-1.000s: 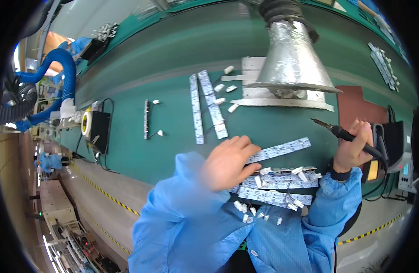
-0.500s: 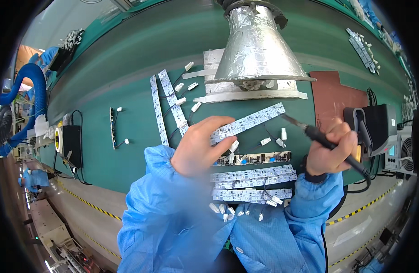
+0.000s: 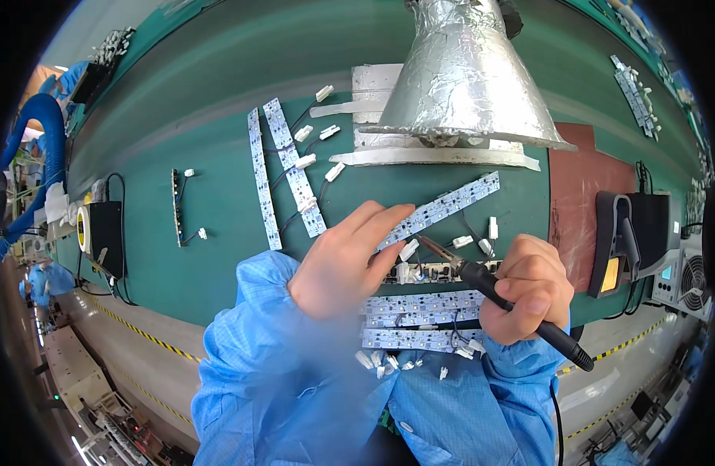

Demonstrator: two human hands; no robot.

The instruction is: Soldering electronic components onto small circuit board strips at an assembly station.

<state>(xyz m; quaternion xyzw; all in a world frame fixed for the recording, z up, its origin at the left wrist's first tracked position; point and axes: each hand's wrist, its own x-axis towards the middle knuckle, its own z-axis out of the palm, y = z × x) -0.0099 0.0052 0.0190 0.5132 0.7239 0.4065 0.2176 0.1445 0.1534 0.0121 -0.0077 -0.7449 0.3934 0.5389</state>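
My left hand (image 3: 343, 255) pinches the lower left end of a white LED circuit strip (image 3: 457, 203), which slants up to the right above the mat. My right hand (image 3: 531, 291) is wrapped around the black handle of a soldering iron (image 3: 479, 276). The iron's tip is close to the strip's lower edge, beside my left fingertips; whether it touches cannot be told. White connectors (image 3: 461, 241) on thin dark wires lie just below the strip. Under them is a narrow board (image 3: 435, 272) with its components showing, partly hidden by the iron. Several more LED strips (image 3: 421, 339) lie nearer me.
A foil-covered fume hood (image 3: 474, 78) hangs over the far middle. Two LED strips (image 3: 291, 167) with connectors lie left, and a small board (image 3: 177, 208) farther left. On the right are a brown mat (image 3: 586, 179) and a soldering-iron stand (image 3: 612, 245) beside black equipment.
My right hand has brought the soldering iron down and left, from the strip's far right end to near my left fingers. The left hand still holds the strip. The view has shifted slightly.
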